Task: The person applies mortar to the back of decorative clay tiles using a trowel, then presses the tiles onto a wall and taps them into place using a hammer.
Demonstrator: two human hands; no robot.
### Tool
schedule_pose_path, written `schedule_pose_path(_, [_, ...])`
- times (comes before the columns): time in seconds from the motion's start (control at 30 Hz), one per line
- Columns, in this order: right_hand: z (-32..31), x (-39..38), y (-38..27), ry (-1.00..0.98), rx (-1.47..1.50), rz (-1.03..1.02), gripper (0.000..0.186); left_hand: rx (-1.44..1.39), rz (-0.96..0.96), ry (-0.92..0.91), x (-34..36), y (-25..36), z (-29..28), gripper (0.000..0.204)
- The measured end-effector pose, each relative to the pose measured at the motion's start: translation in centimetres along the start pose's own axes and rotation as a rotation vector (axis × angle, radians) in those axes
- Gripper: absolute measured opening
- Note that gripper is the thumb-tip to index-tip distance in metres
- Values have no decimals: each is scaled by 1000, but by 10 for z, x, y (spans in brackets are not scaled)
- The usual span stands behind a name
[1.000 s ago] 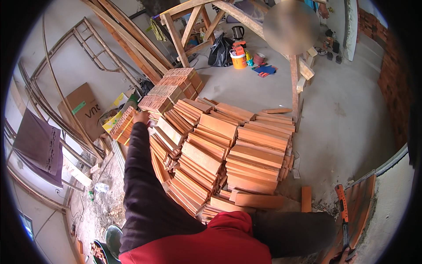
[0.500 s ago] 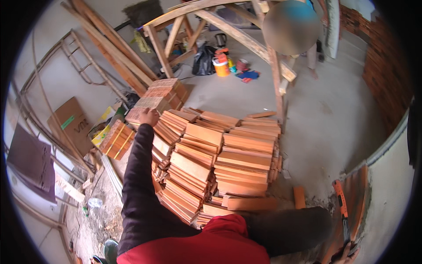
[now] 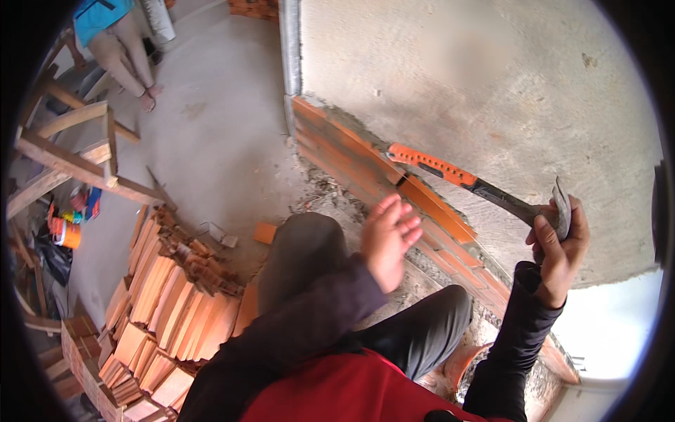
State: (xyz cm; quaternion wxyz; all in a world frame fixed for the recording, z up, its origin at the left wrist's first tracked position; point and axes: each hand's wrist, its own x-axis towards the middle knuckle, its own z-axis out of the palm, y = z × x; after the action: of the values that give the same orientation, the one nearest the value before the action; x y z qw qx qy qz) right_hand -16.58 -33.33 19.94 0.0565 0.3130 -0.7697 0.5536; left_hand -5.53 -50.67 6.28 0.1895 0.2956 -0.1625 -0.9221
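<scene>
My right hand (image 3: 562,239) is wrapped round the metal head of a claw hammer (image 3: 450,174) with an orange and black handle. The handle points left, and its end lies over the top edge of the terracotta tiles (image 3: 436,207) set along the foot of the wall. Fingers apart and slightly curled, my left hand (image 3: 391,243) is held in front of those tiles with nothing in it. Whether the handle end touches a tile I cannot tell.
Stacks of loose terracotta tiles (image 3: 183,302) stand at the lower left, beside my knee. A wooden trestle (image 3: 70,165) and an orange bucket (image 3: 67,233) are farther left. Another person (image 3: 116,49) is at the far left. A plastered wall (image 3: 520,91) rises on the right.
My view has swung right, from the tile stacks to the wall. My left hand has come away from the stacks, and my right hand has lifted with the hammer.
</scene>
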Motion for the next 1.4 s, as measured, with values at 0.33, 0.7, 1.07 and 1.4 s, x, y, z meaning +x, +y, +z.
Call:
schedule_pose_path(0.33, [-13, 35, -17, -225, -365, -26, 40, -177, -265, 96, 83, -153, 8, 57])
schedule_pose_path(0.7, [32, 90, -34, -329, -635, 4, 52, -270, -274, 117, 91, -171, 23, 62])
schedule_pose_path(1.07, [50, 116, -37, -481, -859, 42, 53, -238, -288, 201, 94, -170, 29, 60])
schedule_pose_path(1.4, [56, 126, -30, -463, -871, 71, 47, -233, -286, 189, 93, -168, 30, 57])
